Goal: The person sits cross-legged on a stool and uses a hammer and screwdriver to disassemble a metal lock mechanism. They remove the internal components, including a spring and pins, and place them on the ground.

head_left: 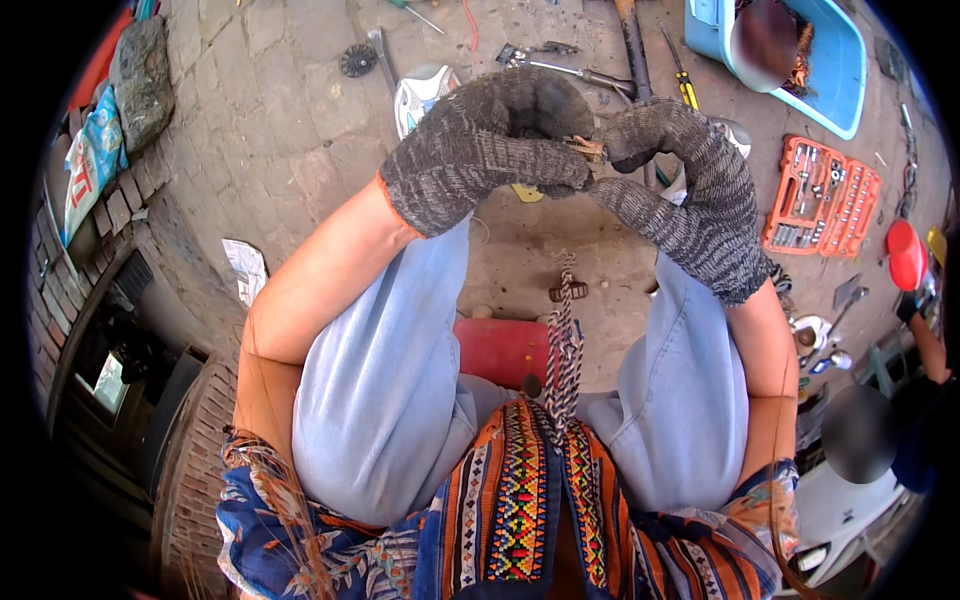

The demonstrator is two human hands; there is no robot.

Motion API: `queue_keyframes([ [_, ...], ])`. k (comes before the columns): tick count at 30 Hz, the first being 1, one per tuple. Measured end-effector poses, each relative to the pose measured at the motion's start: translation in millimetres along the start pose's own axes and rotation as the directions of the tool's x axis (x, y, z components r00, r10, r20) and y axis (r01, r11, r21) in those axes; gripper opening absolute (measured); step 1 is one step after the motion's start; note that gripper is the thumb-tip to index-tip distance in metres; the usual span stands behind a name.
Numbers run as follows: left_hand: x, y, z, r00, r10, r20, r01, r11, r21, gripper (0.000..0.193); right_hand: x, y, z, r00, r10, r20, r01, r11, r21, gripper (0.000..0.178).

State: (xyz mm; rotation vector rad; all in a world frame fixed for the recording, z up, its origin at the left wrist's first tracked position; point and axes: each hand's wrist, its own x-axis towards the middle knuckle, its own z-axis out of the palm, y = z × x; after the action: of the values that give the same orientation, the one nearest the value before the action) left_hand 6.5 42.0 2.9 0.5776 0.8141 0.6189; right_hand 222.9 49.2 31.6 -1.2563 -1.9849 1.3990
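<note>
My left hand, in a dark grey knitted glove, is closed with its fingers curled round a small copper-coloured metal piece. The piece sticks out between the gloved fingertips, and most of it is hidden. From the other side my right hand, gloved alike, pinches at the end of the same piece with curled fingers. Both hands meet above the ground in front of my knees. A small yellow item shows just below the left glove.
Beyond my hands lie a screwdriver with yellow handle, a long metal bar and a black round part. To the right are a blue tub, an orange socket set case and a red bowl. Another person is at far right.
</note>
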Motion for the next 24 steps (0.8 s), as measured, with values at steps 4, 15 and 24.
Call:
queue_keyframes([
  [4, -0.1, 1.8, 0.9, 0.999, 0.031, 0.003, -0.032, 0.998, 0.062, 0.026, -1.4, 1.7, 4.0, 0.996, 0.087, 0.016, -0.089, 0.984, 0.152, 0.033],
  [15, -4.7, -2.2, 8.0, 0.980, 0.197, -0.023, -0.180, 0.935, 0.306, 0.030, -3.4, 29.8, 10.4, 0.957, 0.270, 0.108, -0.288, 0.835, 0.469, 0.032],
  [24, -5.4, -1.3, 3.4, 0.973, 0.232, -0.020, -0.181, 0.809, 0.559, 0.024, -4.1, 20.9, 22.3, 0.986, 0.164, 0.019, -0.154, 0.875, 0.458, 0.032],
])
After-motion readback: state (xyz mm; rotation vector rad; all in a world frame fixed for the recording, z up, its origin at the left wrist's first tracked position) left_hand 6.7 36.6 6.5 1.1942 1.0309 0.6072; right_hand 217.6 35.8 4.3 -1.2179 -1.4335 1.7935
